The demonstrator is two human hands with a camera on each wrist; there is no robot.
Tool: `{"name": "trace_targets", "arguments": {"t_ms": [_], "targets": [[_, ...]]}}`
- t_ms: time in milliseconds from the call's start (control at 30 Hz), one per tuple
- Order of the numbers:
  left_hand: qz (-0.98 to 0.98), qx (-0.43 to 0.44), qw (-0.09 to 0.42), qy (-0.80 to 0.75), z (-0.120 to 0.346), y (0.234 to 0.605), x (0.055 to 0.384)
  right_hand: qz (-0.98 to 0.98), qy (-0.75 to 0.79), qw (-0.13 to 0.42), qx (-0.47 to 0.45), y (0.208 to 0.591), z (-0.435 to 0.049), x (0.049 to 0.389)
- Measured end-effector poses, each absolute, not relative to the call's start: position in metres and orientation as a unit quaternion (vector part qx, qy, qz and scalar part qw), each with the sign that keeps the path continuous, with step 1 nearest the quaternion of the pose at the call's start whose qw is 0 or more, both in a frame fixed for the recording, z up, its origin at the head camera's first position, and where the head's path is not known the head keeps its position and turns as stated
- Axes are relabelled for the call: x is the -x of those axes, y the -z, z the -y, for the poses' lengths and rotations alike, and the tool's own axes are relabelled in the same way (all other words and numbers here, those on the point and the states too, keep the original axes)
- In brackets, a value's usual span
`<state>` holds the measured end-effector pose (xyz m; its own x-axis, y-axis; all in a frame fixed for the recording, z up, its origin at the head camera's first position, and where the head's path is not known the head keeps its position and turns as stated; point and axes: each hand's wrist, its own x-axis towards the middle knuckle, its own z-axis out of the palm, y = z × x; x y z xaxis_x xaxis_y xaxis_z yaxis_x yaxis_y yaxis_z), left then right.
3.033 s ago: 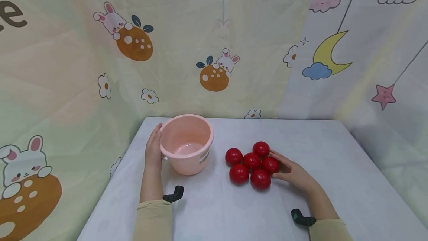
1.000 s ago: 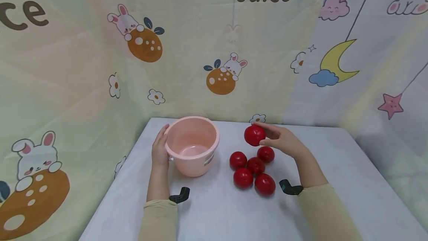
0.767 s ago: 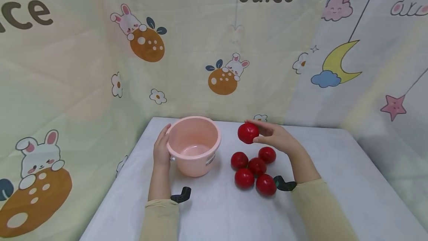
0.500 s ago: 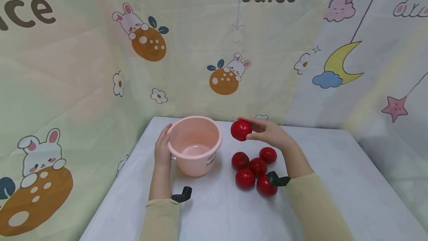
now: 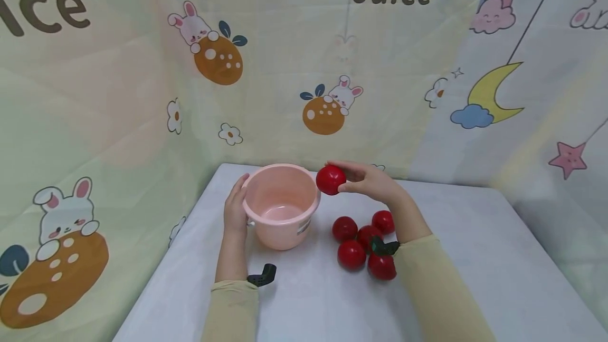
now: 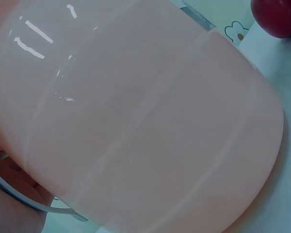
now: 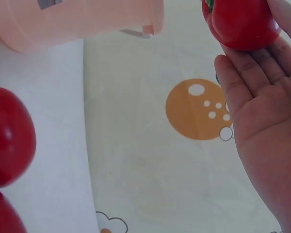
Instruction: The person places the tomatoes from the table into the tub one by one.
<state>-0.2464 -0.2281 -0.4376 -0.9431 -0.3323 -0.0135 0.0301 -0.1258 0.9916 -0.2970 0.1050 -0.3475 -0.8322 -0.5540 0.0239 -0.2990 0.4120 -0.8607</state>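
Note:
A red tomato [image 5: 331,180] is pinched between the thumb and fingers of my right hand [image 5: 368,179], raised beside the right rim of a pink bucket [image 5: 282,235]. In the right wrist view the tomato [image 7: 245,22] shows a bit of green at its stem end. My left hand [image 5: 235,210] rests against the bucket's left side, with its fingers reaching up to the rim; its thumb is hidden in the head view. The bucket stands upright and its visible inside holds nothing. In the left wrist view the bucket wall [image 6: 150,111] covers most of the picture.
Several more red tomatoes [image 5: 351,255] lie clustered on the white tabletop [image 5: 304,305], right of the bucket and partly under my right forearm. A thin bucket handle [image 6: 34,204] hangs by my left hand. A printed cloth [image 5: 285,41] stands behind the table.
My right hand has picked a tomato from the cluster, lifted it, and carried it left to the bucket's rim. My left hand has stayed on the bucket. The head view has shifted slightly.

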Motion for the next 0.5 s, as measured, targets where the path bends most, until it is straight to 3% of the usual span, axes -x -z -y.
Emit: {"name": "trace_targets", "arguments": {"t_ms": [500], "targets": [[0.645, -0.105, 0.126, 0.746, 0.229, 0.436, 0.246, -0.811, 0.456, 0.175, 0.322, 0.323, -0.067, 0.325]]}}
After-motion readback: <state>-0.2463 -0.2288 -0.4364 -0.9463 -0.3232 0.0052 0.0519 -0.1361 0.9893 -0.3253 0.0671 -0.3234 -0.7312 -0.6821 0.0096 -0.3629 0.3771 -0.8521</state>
